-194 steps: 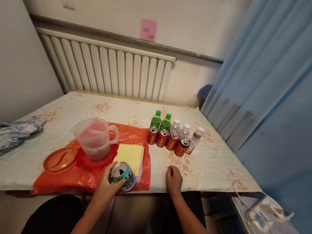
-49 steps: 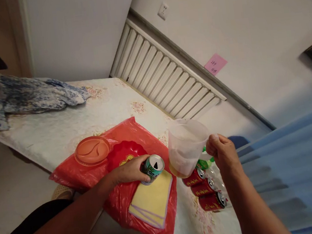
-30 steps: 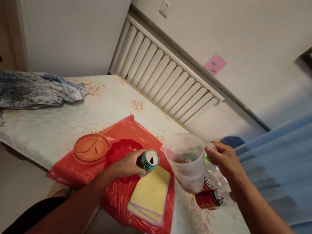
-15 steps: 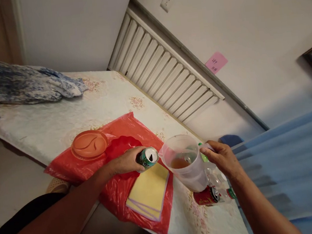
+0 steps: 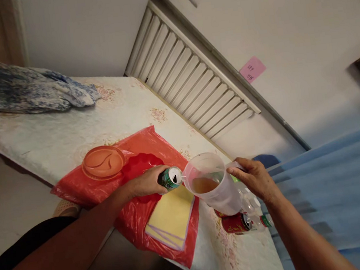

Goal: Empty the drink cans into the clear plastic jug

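Note:
My left hand [image 5: 148,182] is wrapped round a green drink can [image 5: 170,178], its opened top facing right. My right hand [image 5: 253,177] grips the handle of a clear plastic measuring jug [image 5: 222,197], tilted toward the can. Brownish liquid [image 5: 205,185] lies inside the jug, and its spout is right at the can's top; whether they touch I cannot tell. Below the can lies a folded yellow cloth [image 5: 172,219] on a red plastic bag [image 5: 136,232]. A scalloped red dish [image 5: 137,164] sits partly hidden behind my left hand.
An orange divided dish [image 5: 103,163] stands on the bag. Red cans [image 5: 235,223] and clear plastic bottles [image 5: 252,200] are beneath and beside the jug on the flowered tablecloth [image 5: 115,121]. A patterned cloth [image 5: 30,92] lies at far left. A radiator [image 5: 188,72] and blue curtain [image 5: 337,185] border the table.
The jug is tipped further toward the can, and its liquid has spread nearer the spout. My left hand stays in nearly the same place with the can.

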A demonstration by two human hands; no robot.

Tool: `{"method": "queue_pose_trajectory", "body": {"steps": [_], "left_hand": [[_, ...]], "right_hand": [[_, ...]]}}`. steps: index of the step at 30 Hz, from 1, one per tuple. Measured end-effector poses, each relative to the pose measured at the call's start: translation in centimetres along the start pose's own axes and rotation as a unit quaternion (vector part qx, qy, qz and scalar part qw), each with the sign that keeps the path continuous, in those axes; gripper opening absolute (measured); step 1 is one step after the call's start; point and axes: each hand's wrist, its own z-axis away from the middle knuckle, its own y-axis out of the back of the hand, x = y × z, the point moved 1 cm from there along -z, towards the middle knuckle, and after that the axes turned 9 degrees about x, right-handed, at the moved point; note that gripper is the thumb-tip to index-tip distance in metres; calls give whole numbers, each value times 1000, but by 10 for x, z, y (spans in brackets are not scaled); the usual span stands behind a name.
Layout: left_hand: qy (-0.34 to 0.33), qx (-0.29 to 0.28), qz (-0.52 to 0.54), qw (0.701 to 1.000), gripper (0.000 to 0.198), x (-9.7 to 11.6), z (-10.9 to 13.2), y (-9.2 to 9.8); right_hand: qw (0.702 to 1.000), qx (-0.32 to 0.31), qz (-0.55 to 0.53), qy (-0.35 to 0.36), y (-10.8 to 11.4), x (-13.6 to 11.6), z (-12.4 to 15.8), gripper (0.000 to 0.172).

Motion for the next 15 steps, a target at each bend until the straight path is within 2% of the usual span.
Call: {"method": "queue_pose_trajectory", "body": {"steps": [7, 15], "left_hand": [[-7, 1, -8, 1000, 63, 3, 0, 1], [-13, 8, -24, 1000, 60, 8, 1, 2]], "right_hand": [[1000, -20, 14, 13, -1, -14, -5, 47], [999, -39, 23, 23, -1, -19, -9, 46]]}}
